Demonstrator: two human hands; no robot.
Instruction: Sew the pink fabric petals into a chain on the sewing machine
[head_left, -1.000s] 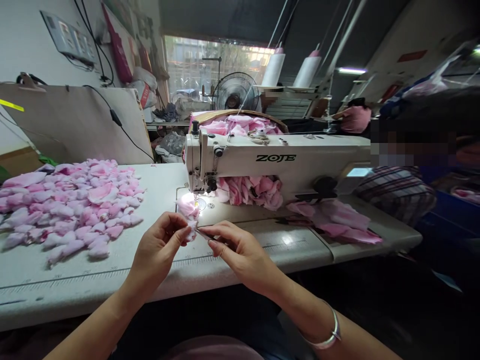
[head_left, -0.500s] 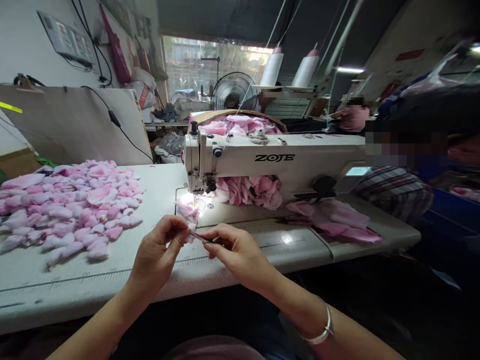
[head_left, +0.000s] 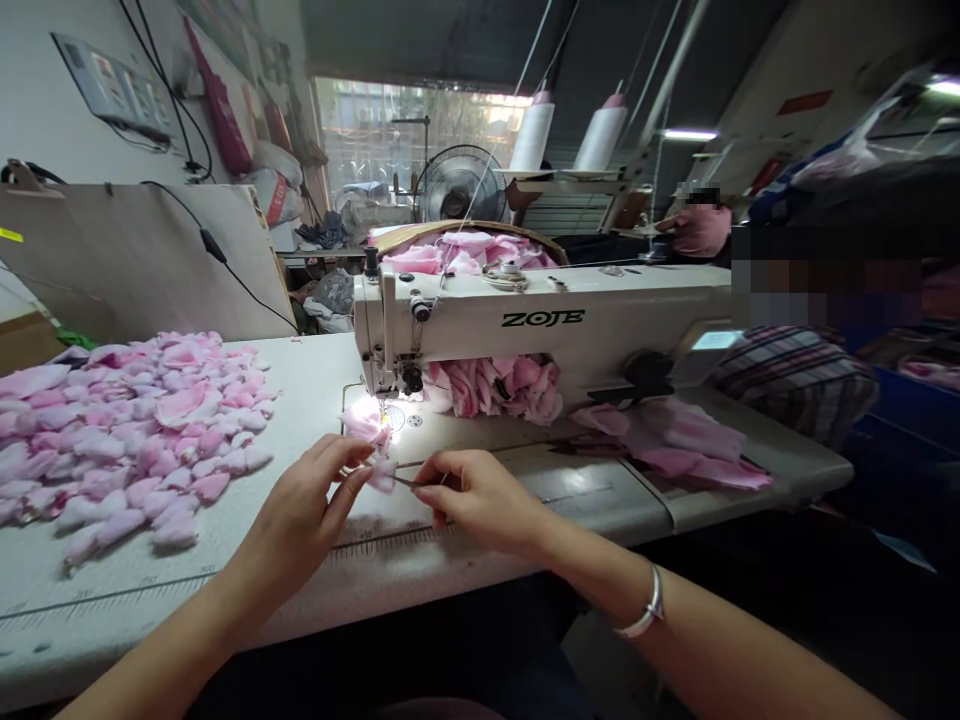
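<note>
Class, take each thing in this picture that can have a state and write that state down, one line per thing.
Left hand: fingers closed on the small pink piece
Right hand: fingers closed on a thin tool
Small pink piece: held in front of the sewing machine
Pink pile: loose, spread out
Machine screen: lit
Thread cones: standing upright
Ceiling tube: lit
Fan: turning or still, cannot tell

Left of the sewing machine: cloth pile cut off by the left edge. Behind the machine: container, lower part hidden. Before the machine: thin tool mostly covered by the right hand, type undetermined.
</note>
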